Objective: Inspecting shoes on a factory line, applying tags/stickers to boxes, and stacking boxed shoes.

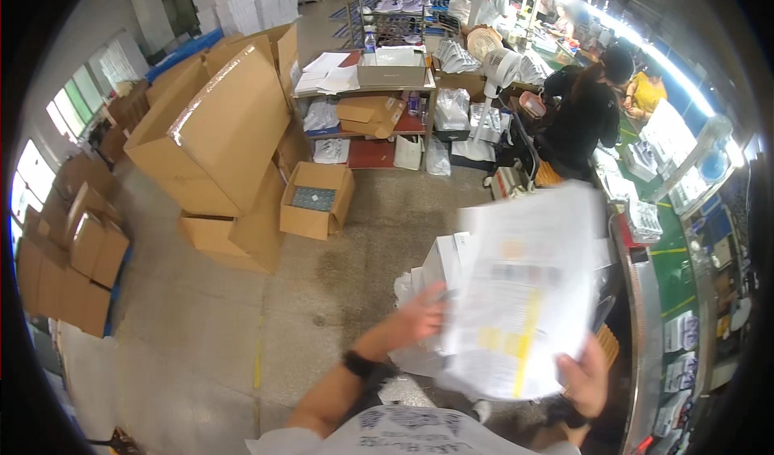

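And here is the white printed paper with yellow bands, tilted up in front of the body and blurred, so I can't tell whether it is one sheet or several. The bare right hand has its grip closed on the paper's lower right edge, thumb laid over the front. Over at the paper's left edge, the bare left hand shows bent fingers, a black band round its wrist. Something thin and greyish is at those fingertips (too smeared to name), and I can't tell how wide that grip is, or whether it touches the paper.

Just behind the paper's left side, white upright cartons crowd close. Farther left of the paper, there's a small open brown cardboard box with dark patterned packs inside, and a huge open brown cardboard box beyond. Past the paper's top, a white fan and a person in black! Right of the paper runs a long green-topped desk, carrying wrapped pale shoes.
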